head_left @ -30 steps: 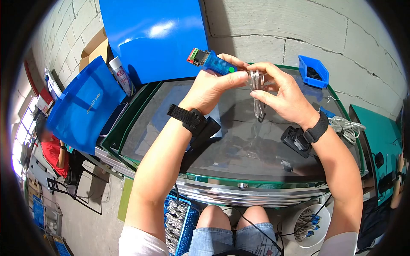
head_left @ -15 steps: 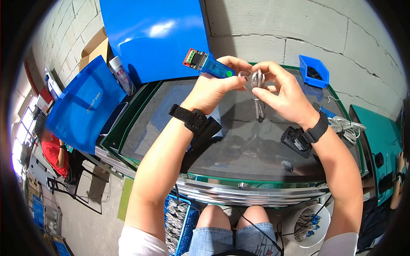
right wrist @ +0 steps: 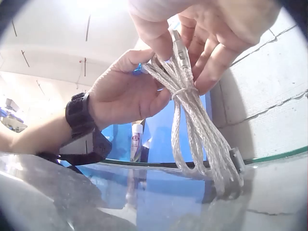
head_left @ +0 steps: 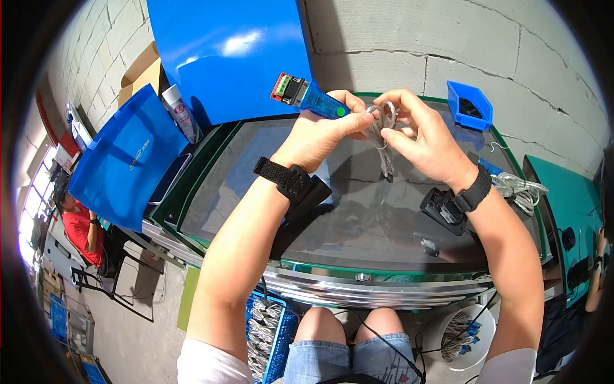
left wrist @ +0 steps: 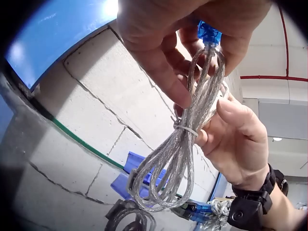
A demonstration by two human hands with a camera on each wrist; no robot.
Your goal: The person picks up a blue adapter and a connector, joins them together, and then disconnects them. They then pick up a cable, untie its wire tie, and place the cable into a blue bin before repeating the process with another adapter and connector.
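My left hand grips a translucent blue serial adapter, its green screw terminal block pointing up and left. From the adapter's other end runs a clear-sheathed silver cable, coiled into a long bundle. A thin tie cinches the coil near its middle. Thumb and fingers of my right hand pinch the bundle's upper part, close beside the left fingertips. A slim metal-tipped plug lies along the coil by the right fingers. The lower loops hang over the dark tabletop.
Another coiled cable lies at the table's right side, below a small blue bin. A spray can stands at the back left. Below the table are a blue crate and a white bucket, both holding cables.
The adapter has shifted slightly left and down in the left hand. The top of the cable coil has turned and its loops spread between the fingers. The right hand has barely moved.
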